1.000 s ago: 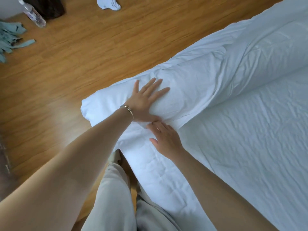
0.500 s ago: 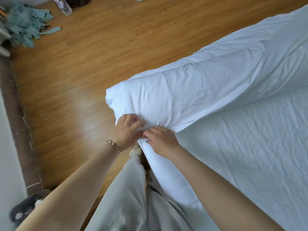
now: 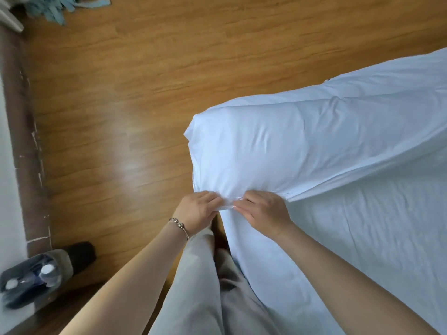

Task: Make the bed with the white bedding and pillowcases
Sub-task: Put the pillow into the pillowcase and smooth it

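The white bedding [image 3: 302,146] is matt woven cloth, smooth where it is pulled taut over the roll and finely creased near its edge. The sheet on the bed [image 3: 377,238] is the same matt white cloth, more wrinkled. The floor [image 3: 135,97] is glossy wood-grain board with a pale sheen. A bracelet [image 3: 179,225] looks like polished metal. The trousers [image 3: 193,286] are soft, pale, matt cloth.

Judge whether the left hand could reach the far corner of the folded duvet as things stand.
Probably yes: the left hand pinches the folded duvet at its near edge, and nothing lies between it and that corner.
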A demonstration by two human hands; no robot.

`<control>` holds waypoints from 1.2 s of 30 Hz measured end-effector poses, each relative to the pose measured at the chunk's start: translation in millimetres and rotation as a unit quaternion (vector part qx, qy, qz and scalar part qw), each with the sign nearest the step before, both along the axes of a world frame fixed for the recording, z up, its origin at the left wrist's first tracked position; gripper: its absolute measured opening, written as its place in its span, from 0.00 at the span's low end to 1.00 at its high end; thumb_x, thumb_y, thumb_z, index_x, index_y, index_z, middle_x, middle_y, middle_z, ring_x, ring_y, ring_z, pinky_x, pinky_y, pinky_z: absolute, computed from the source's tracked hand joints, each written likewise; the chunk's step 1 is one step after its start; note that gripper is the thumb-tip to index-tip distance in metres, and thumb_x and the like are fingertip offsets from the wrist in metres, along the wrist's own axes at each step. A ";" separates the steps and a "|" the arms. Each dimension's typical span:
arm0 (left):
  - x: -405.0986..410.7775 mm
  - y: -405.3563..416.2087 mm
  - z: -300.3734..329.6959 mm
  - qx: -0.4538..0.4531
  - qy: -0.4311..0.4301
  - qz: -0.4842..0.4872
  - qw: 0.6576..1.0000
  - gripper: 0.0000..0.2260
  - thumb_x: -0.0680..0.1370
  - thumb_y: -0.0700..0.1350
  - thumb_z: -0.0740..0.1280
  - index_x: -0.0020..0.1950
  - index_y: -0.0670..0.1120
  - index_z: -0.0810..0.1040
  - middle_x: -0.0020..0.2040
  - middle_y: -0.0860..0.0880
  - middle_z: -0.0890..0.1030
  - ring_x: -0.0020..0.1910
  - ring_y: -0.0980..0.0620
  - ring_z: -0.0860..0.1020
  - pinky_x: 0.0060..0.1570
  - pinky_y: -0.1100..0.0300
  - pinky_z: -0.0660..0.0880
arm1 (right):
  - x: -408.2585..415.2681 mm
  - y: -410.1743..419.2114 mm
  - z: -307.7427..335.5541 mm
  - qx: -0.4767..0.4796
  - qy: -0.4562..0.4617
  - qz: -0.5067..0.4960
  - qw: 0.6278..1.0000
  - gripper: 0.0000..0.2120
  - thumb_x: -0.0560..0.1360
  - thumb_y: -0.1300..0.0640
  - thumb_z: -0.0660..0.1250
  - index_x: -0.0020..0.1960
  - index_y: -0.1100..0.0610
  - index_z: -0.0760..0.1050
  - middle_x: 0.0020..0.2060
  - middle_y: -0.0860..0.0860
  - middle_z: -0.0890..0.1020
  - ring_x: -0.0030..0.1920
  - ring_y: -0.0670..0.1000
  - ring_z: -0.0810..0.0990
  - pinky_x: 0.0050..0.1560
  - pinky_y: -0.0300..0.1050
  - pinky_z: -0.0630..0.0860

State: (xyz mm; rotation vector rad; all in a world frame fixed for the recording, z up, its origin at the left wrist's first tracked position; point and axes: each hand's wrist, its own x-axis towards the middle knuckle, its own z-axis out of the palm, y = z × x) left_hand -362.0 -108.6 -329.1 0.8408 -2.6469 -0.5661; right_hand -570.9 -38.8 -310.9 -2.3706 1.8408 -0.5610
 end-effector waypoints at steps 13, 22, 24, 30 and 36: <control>-34.1 26.5 22.0 -0.084 0.106 0.200 0.970 0.04 0.72 0.44 0.68 0.46 0.48 0.81 0.36 0.52 0.77 0.36 0.48 0.74 0.36 0.58 0.69 | -54.9 0.3 43.0 -0.039 -0.017 -0.056 0.998 0.06 0.74 0.51 0.68 0.48 0.51 0.82 0.37 0.48 0.80 0.37 0.53 0.79 0.33 0.46 0.76; -106.8 -17.3 36.8 0.143 -0.184 0.224 0.946 0.61 0.59 0.67 0.75 0.74 0.63 0.31 0.74 0.46 0.27 0.75 0.41 0.31 0.66 0.26 0.54 | -86.1 -57.8 62.1 0.144 0.152 -0.222 0.952 0.60 0.52 0.25 0.72 0.78 0.43 0.51 0.78 0.56 0.56 0.77 0.58 0.53 0.74 0.64 0.48; -111.5 -6.4 33.3 0.138 -0.189 0.242 0.941 0.60 0.61 0.67 0.74 0.74 0.61 0.31 0.74 0.45 0.28 0.75 0.40 0.33 0.66 0.27 0.54 | -80.8 -49.6 59.4 0.131 0.159 -0.233 0.950 0.60 0.52 0.25 0.70 0.77 0.44 0.53 0.76 0.56 0.60 0.76 0.58 0.57 0.74 0.64 0.51; -110.4 -23.8 51.9 -0.009 -0.105 0.090 0.990 0.55 0.58 0.67 0.76 0.77 0.57 0.49 0.78 0.44 0.48 0.76 0.39 0.47 0.69 0.29 0.48 | -112.5 -86.2 111.6 0.231 0.120 -0.173 0.950 0.49 0.54 0.23 0.69 0.71 0.39 0.61 0.65 0.47 0.68 0.67 0.54 0.65 0.64 0.53 0.60; -145.5 -127.0 115.1 0.117 -0.327 0.058 0.936 0.62 0.56 0.71 0.74 0.76 0.59 0.36 0.79 0.46 0.48 0.78 0.44 0.43 0.70 0.35 0.39 | -146.3 -116.1 135.3 0.383 0.173 -0.143 0.896 0.61 0.51 0.29 0.76 0.76 0.39 0.48 0.78 0.48 0.52 0.77 0.52 0.50 0.75 0.59 0.48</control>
